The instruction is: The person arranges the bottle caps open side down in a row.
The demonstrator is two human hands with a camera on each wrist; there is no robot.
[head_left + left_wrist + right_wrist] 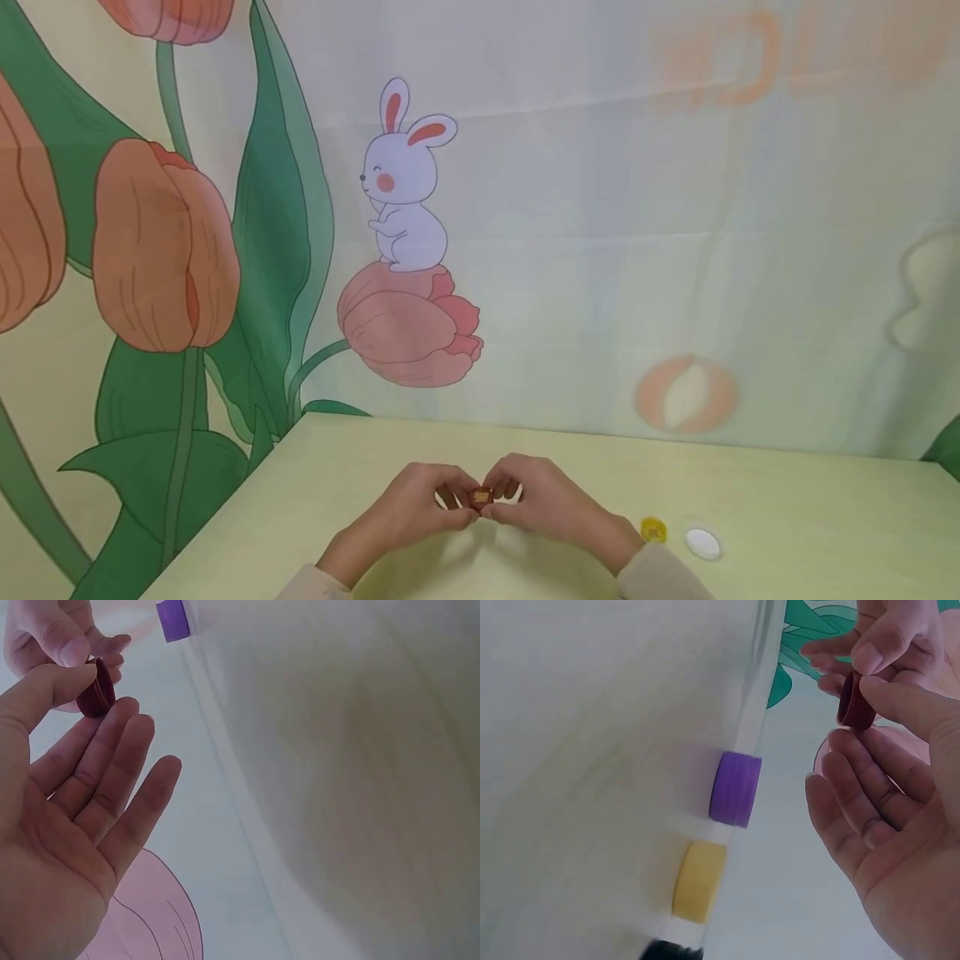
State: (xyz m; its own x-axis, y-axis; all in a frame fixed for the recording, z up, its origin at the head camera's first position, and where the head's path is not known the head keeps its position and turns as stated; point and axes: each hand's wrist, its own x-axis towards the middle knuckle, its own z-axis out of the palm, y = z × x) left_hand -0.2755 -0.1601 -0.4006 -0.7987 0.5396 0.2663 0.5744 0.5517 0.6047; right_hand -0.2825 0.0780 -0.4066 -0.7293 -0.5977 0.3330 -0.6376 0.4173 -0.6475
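Note:
A small dark red bottle cap (482, 497) with a golden mark on its face is held up over the table, between both hands. In the left wrist view, the thumb and fingertips of my left hand (71, 817) pinch the edge of this cap (96, 691); the other fingers are spread. My right hand (900, 825) pinches the opposite edge with thumb and fingertips, its remaining fingers extended. The right wrist view shows the cap's (856, 705) raised rim and hollow side. Fingertips cover part of its edge.
Right of my right forearm, a yellow cap (654, 530) and a white disc (703, 543) lie on the pale table (810, 517). The right wrist view also shows a purple cap (735, 789). A printed curtain (562, 250) hangs behind the table.

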